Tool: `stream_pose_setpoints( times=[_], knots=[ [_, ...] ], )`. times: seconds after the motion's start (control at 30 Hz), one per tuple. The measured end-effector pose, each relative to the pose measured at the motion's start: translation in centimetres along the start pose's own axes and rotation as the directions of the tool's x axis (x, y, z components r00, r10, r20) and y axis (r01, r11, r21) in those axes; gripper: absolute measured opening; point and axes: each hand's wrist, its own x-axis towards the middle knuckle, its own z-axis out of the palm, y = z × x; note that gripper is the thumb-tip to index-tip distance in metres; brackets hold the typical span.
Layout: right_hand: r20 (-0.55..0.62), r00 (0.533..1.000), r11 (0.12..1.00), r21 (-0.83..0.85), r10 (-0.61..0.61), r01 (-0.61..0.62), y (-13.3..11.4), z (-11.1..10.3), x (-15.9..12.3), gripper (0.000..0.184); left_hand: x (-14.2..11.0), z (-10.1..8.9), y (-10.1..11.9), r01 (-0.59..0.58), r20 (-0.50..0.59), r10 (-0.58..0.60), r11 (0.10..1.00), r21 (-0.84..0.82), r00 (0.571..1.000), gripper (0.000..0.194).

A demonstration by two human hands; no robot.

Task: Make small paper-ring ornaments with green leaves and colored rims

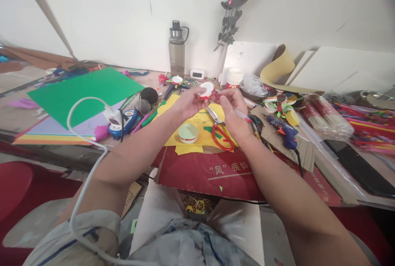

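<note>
My left hand (190, 102) grips a small round white piece with a red rim (206, 90), like a cut-off paper cup base, tilted above the table. In my right hand (233, 107) is a pen (242, 115) with a clear barrel and red end; its front points at the rim, though I cannot tell whether it touches. Below lie red-handled scissors (222, 136), partly under my right hand, on yellow sheets (168, 134). A second round piece with a pale green top (188, 133) rests on the yellow sheets, nearer to me.
A red board (185, 175) covers the front edge. Left are a green sheet (83, 89), a blue tape measure (125, 124) and a white cable (88, 175). Right are a blue glue gun (285, 131) and a black phone (358, 165). A bottle (177, 52) and paper cups (234, 77) stand behind.
</note>
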Motion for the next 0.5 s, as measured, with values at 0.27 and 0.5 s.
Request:
stream_pose_setpoints(
  times=[0.27,0.5],
  knots=[
    [0.0,0.997,0.993,0.096,-0.073,0.073,1.05,-0.12,0.19,0.031,0.07,-0.18,-0.03,0.004,0.01,-0.005,1.0,0.026,1.0,0.016],
    [0.013,0.997,0.996,0.05,-0.08,0.08,1.08,-0.27,0.19,0.035,0.2,-0.25,-0.16,0.0,0.01,0.0,1.0,0.031,1.0,0.015]
  ],
)
